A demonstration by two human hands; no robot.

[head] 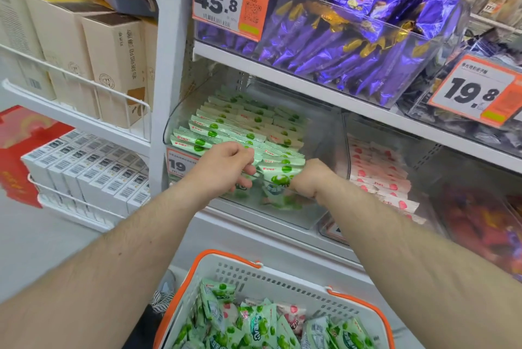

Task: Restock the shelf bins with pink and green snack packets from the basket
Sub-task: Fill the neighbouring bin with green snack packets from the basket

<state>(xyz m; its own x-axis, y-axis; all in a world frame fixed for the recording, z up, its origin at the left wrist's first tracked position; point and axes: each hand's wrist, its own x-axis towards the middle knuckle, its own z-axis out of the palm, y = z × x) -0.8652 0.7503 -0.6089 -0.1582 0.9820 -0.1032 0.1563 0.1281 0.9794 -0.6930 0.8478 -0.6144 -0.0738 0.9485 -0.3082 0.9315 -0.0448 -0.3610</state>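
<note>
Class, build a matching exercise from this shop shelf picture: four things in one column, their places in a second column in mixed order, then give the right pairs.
Things
1. purple packets
2. pink packets
3. basket
4. cream boxes

Places
A. wire rack at far left
B. below the forearms, nearest the camera
C. top shelf bin
D. clear bin right of the green packets

Pairs: 1-C, 2-D, 3-B, 4-A

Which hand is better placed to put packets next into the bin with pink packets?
Probably the right hand: it is at the green bin's right side, nearest the pink bin. The left hand is farther left.
</note>
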